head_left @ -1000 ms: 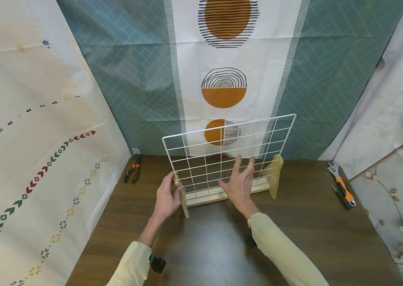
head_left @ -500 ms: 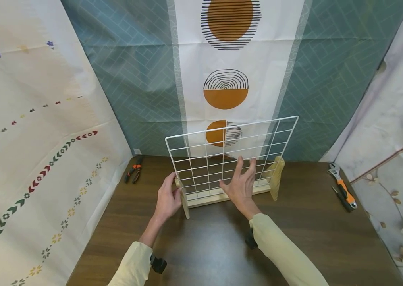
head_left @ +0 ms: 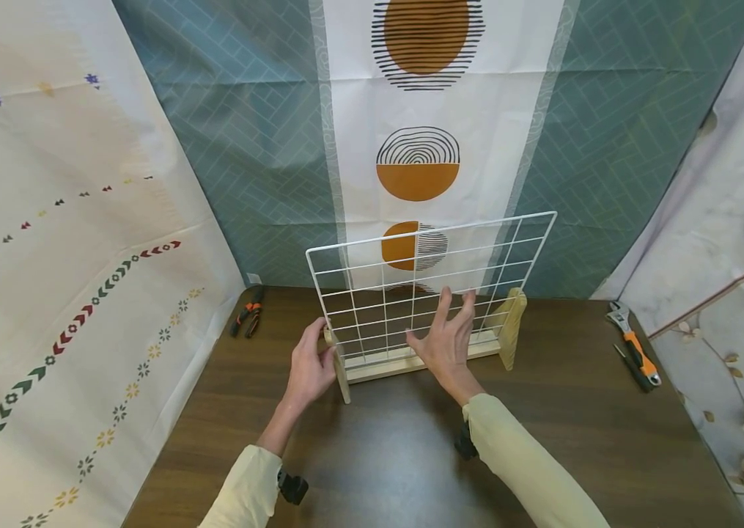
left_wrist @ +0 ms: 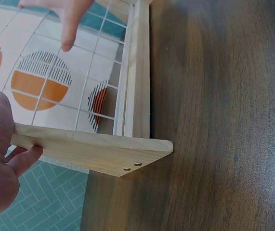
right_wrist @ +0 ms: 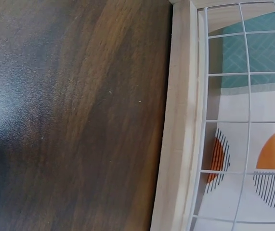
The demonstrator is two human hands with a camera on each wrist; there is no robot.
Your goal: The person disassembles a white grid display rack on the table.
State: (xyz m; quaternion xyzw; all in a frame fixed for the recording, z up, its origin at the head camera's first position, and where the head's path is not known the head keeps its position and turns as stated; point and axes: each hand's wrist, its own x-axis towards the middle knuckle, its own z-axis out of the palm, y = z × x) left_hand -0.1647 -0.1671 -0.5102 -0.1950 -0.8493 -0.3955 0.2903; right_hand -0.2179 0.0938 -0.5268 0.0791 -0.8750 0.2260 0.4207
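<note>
A white wire grid (head_left: pixel 414 281) stands tilted back in a light wooden frame on the brown table. The frame has a left side panel (left_wrist: pixel 89 149), a right side panel (head_left: pixel 512 330) and a low crossbar (head_left: pixel 385 369) between them. My left hand (head_left: pixel 310 367) grips the upper part of the left side panel, thumb on one face and fingers curled on the other. In front of the grid is my right hand (head_left: pixel 446 348), fingers spread, its tips at the wires; whether they touch is unclear. Two screw heads (left_wrist: pixel 137 164) show on the left panel's outer face.
Pliers (head_left: pixel 248 312) with orange and black handles lie at the table's back left corner. An adjustable wrench (head_left: pixel 638 352) lies on the right, beside a dark slim tool (head_left: pixel 633 368). A patterned cloth (head_left: pixel 246 147) hangs behind the table.
The grid's upper right corner has shifted slightly to the right. Both hands keep nearly the same places, and the head view has moved a little.
</note>
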